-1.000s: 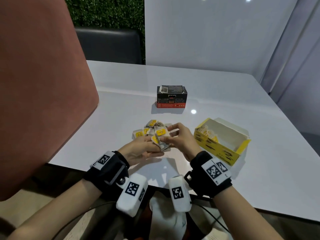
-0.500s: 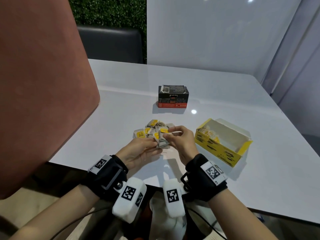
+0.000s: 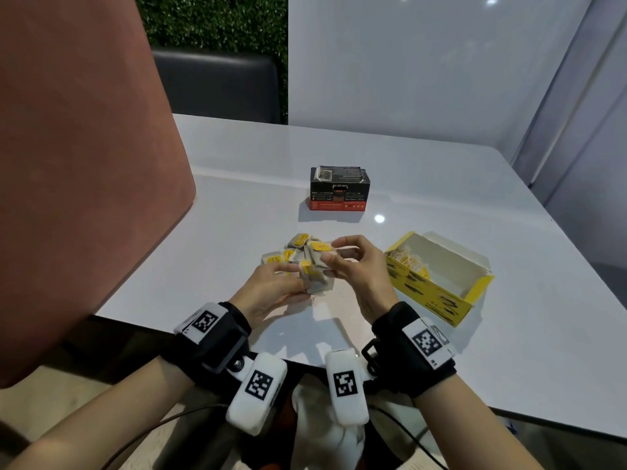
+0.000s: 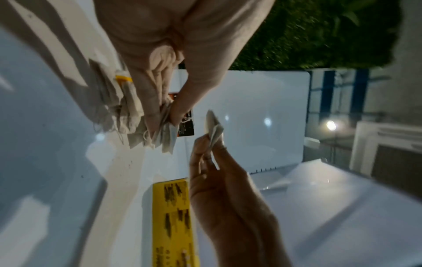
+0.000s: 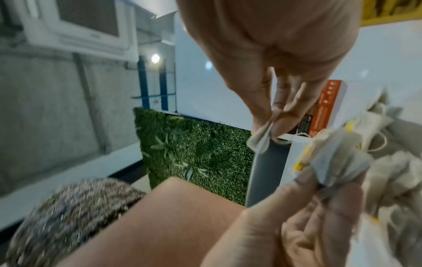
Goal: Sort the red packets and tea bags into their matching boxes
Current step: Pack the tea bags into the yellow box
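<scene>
My left hand point(image 3: 298, 283) grips a bunch of grey tea bags point(image 3: 317, 281) with yellow tags just above the white table point(image 3: 441, 205). My right hand point(image 3: 330, 259) pinches a single tea bag point(image 4: 214, 128) between thumb and fingers, close to the right of the bunch. In the right wrist view that tea bag point(image 5: 260, 142) hangs from my fingertips point(image 5: 283, 115). More tea bags point(image 3: 288, 252) lie in a loose pile behind the hands. An open yellow box point(image 3: 437, 283) with tea bags inside stands to the right. A black and red box point(image 3: 339, 189) stands farther back.
A large red-brown panel point(image 3: 84, 164) rises along the table's left side. A dark chair back point(image 3: 217, 83) stands beyond the far edge, with a pale wall point(image 3: 407, 62) behind. The table's near edge runs just under my wrists.
Both hands stayed over the pile near the front edge. The right hand has drawn one tea bag slightly away from the bunch in the left hand.
</scene>
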`<state>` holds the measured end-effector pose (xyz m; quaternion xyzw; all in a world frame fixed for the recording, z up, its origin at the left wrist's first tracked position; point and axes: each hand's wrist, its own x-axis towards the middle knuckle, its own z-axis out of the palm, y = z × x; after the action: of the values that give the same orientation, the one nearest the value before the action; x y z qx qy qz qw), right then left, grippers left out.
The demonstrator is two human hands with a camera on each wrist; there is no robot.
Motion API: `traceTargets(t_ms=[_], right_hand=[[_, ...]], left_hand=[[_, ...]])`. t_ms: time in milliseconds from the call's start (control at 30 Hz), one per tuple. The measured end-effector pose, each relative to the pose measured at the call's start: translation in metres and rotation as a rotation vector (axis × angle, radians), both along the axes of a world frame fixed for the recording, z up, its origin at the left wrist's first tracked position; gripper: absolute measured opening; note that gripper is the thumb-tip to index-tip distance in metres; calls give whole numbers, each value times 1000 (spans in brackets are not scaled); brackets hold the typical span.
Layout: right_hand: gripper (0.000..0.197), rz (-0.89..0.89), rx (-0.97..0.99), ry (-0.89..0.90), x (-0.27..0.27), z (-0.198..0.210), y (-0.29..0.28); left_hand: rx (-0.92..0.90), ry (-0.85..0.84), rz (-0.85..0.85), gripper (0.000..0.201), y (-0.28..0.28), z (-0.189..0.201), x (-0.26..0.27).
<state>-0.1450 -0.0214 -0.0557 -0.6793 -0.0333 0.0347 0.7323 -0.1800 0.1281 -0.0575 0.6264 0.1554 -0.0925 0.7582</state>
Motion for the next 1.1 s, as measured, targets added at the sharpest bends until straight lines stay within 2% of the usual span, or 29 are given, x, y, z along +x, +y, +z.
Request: traceTargets(t_ms=[100,200,333,467,600,733,833,967,1100], right_hand=[[33,58,-107,26,-2,-5,1],[38,49,-223,37,-2,-10,0],[38,135,-306,127,-2,-9,-3],[36,213,-143,256,-4,-3,-3],[35,164,25,233,-4,-3,-3],[30,105,90,207,-4,-6,-2],[28,104,-5,185,-5,-12,3],[29,151,-200,129,-5,-14,16],[29,289,-308,109,-4,-6,32]], left_hand=[[71,-39,30,42,-2,0,1],[85,-58,57,34,-2,-2,2],[98,-37,49,24,1,-8,1],[82,-60,27,35,2,-7,1],[61,-98,-14,33,5,-6,1],[-2,-100,-57,27,4,-6,1],[-15,-63,-94,26,3,-5,0],[-40,15,-133,43,6,-6,0],[-34,38,-99,25,16,-8,-1]])
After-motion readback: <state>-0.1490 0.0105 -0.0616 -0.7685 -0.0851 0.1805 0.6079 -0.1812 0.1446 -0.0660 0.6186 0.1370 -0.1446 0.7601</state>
